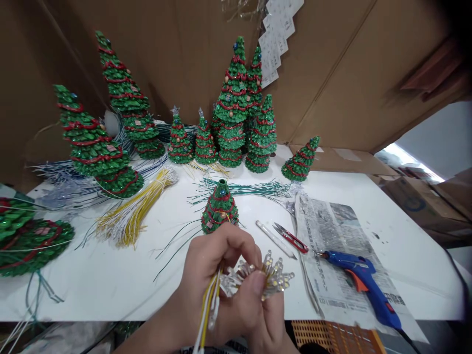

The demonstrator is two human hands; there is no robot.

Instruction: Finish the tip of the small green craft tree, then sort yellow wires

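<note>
Left hand (pixel 212 275) and right hand (pixel 267 319) close together, fingers curled inward.

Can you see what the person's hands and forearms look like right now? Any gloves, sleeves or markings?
The left hand and right hand are bare, with no gloves, rings or markings visible. The left forearm shows no sleeve within view. The visible thumbnail looks short.

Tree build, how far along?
Done-looking: the row of garlanded green trees at the back. In hand: a bunch of yellow and white wires tipped with clear bulbs, held by the left hand and right hand. Still lying out: a loose yellow wire bundle, green wires and flat green tree layers on the table.
</note>
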